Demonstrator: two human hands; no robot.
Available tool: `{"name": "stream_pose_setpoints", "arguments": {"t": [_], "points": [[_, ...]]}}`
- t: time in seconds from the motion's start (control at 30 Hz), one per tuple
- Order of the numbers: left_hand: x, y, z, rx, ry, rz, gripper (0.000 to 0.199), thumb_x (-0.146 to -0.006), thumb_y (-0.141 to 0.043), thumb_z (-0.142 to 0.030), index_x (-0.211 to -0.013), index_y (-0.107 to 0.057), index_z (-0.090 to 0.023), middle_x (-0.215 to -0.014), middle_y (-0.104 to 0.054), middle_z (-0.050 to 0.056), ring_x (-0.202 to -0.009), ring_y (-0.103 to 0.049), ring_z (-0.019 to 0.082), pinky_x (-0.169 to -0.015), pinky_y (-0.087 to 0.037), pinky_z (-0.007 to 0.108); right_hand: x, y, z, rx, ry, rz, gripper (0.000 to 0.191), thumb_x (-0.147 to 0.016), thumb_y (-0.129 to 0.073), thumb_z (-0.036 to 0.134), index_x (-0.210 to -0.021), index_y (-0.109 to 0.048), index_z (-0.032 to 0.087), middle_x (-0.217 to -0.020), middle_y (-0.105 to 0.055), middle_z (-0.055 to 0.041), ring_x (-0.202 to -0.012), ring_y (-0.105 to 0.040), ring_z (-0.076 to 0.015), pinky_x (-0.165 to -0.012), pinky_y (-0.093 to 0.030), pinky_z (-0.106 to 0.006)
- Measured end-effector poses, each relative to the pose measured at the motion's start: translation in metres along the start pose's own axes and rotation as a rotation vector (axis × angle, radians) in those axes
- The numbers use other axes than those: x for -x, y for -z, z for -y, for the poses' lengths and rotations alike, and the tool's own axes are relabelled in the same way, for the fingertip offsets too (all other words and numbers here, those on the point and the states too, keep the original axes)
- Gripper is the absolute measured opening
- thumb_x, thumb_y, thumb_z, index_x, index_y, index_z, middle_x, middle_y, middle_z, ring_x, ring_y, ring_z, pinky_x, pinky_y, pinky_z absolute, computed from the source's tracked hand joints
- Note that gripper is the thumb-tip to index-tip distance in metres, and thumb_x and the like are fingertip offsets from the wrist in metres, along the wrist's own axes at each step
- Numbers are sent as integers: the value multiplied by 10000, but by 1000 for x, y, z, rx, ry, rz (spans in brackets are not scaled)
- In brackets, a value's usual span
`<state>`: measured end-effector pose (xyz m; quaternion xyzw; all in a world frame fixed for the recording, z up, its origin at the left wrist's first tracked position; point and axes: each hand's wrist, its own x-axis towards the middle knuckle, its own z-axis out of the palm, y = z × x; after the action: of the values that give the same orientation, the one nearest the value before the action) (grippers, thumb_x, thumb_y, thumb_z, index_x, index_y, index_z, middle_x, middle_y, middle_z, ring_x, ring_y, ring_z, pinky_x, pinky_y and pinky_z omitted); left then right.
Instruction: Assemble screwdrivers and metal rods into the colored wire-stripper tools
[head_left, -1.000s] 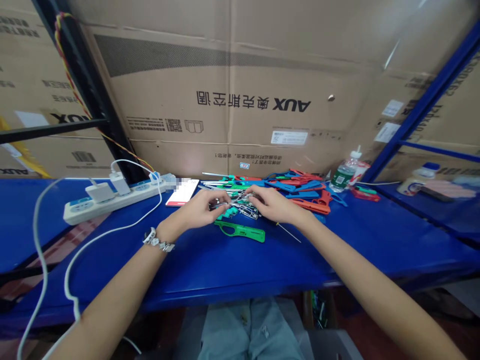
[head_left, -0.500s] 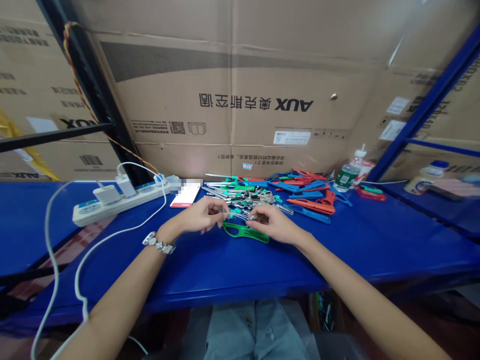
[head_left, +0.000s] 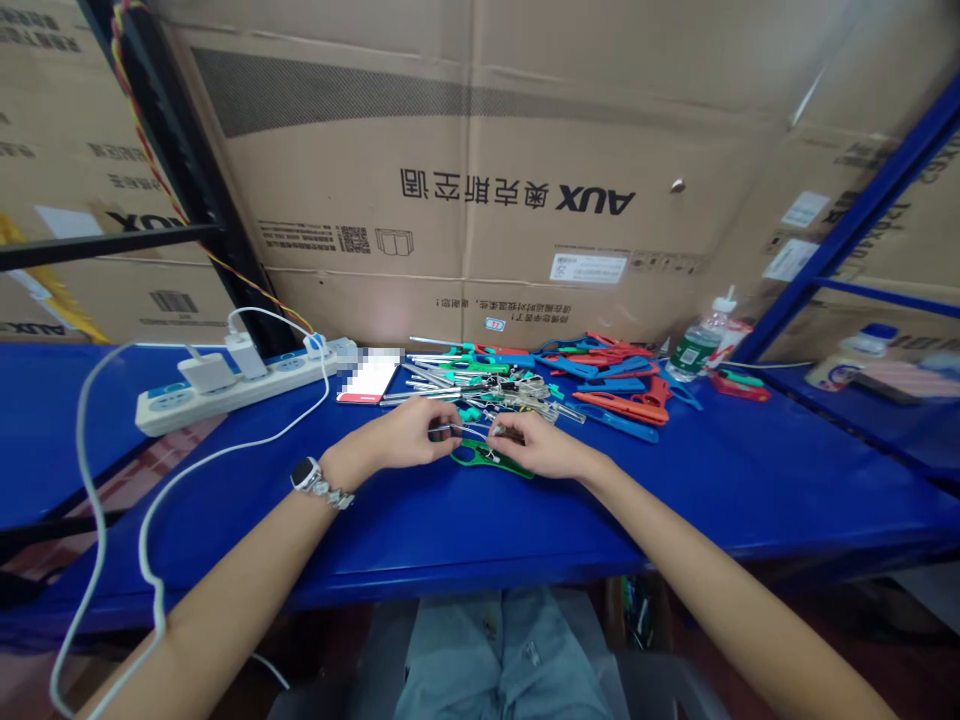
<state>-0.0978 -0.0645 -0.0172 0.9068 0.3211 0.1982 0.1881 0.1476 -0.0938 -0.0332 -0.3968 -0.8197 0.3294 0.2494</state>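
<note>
My left hand (head_left: 421, 432) is closed in a pinch on a thin white wire (head_left: 471, 430), above the blue table. My right hand (head_left: 536, 443) pinches a small part at the other end of the wire; its details are too small to tell. Just below and between the hands lies a green plastic handle shell (head_left: 510, 464). Behind them spreads a pile of metal rods (head_left: 439, 380) with green ends and loose wires. Red and blue handle shells (head_left: 619, 405) are heaped to the right of the pile.
On the left, a white power strip (head_left: 225, 391) holds plugs and a trailing white cable. A white card (head_left: 373, 376) lies beside the rods. A clear bottle (head_left: 699, 345) and a blue-capped bottle (head_left: 851, 358) stand at the right. Cardboard (head_left: 517, 120) rises behind the table (head_left: 450, 545).
My left hand has turned slightly and a thin rod-like piece now shows at its fingers. More of the wire and small parts shows over the green shell. The view has shifted slightly.
</note>
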Motion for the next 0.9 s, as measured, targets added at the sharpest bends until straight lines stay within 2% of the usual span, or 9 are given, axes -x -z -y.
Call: {"name": "stream_pose_setpoints", "arguments": {"t": [0.07, 0.17, 0.3, 0.4, 0.5, 0.63, 0.77, 0.83, 0.9], "points": [[1, -2, -3, -62, -35, -67, 181, -822, -662, -284, -967, -695, -181, -890, -696, 59, -778, -644, 192, -694, -500, 305, 0, 0, -1, 41, 10, -4, 196, -947, -551, 309, -787, -551, 196, -651, -487, 42, -603, -413, -119, -578, -335, -249], [2, -4, -14, -139, -119, -144, 242, -838, -685, -299, -1054, -670, -191, -1072, -645, 95, -998, -631, 249, -859, -516, 382, 1, -1, -2, 75, 20, -1, 164, -942, -532, 268, -807, -578, 188, -661, -504, 39, -607, -425, -120, -589, -335, -253], [1, -14, -24, -158, -238, -62, 95, -911, -638, -288, -907, -655, -195, -933, -620, 57, -879, -614, 214, -793, -510, 358, 0, -2, -4, 105, 13, -34, 143, -927, -537, 244, -813, -600, 186, -645, -503, 42, -607, -428, -125, -598, -335, -255], [-1, -22, -23, -196, -256, -11, 87, -920, -632, -257, -953, -677, -190, -954, -619, 64, -888, -625, 219, -786, -515, 357, 0, -4, -4, 125, 0, -46, 114, -914, -540, 217, -835, -616, 186, -648, -525, 39, -607, -446, -128, -607, -339, -257], [-1, -25, -22, -221, -230, -10, 112, -924, -633, -262, -988, -681, -184, -977, -617, 69, -894, -631, 219, -792, -518, 358, 1, -6, -4, 127, 7, -65, 122, -924, -544, 228, -819, -594, 190, -648, -537, 37, -599, -452, -129, -612, -345, -263], [-1, -21, -26, -204, -208, -65, 113, -917, -642, -291, -932, -645, -179, -962, -609, 62, -858, -612, 210, -748, -510, 345, 4, -7, -3, 132, 31, -100, 159, -956, -528, 257, -815, -564, 195, -651, -534, 35, -597, -457, -132, -608, -341, -266], [-2, -12, -25, -187, -191, -195, 204, -884, -681, -318, -1020, -604, -188, -1076, -618, 82, -1034, -589, 255, -890, -508, 410, 7, -5, 0, 180, 119, -143, 132, -974, -527, 245, -876, -597, 190, -678, -582, 28, -598, -480, -135, -659, -359, -287], [-2, -8, -20, -169, -162, -188, 283, -871, -704, -323, -1100, -605, -190, -1118, -643, 88, -1081, -591, 266, -936, -495, 433, 8, -3, 1, 243, 180, -155, 102, -968, -550, 220, -898, -618, 189, -739, -628, 11, -648, -521, -143, -743, -377, -311], [-2, -6, -14, -141, -133, -122, 270, -876, -714, -323, -1100, -639, -192, -1085, -677, 81, -1045, -620, 256, -922, -495, 420, 9, -3, 1, 325, 227, -155, 81, -958, -572, 195, -906, -635, 191, -802, -659, -6, -719, -557, -157, -823, -368, -342]]}}
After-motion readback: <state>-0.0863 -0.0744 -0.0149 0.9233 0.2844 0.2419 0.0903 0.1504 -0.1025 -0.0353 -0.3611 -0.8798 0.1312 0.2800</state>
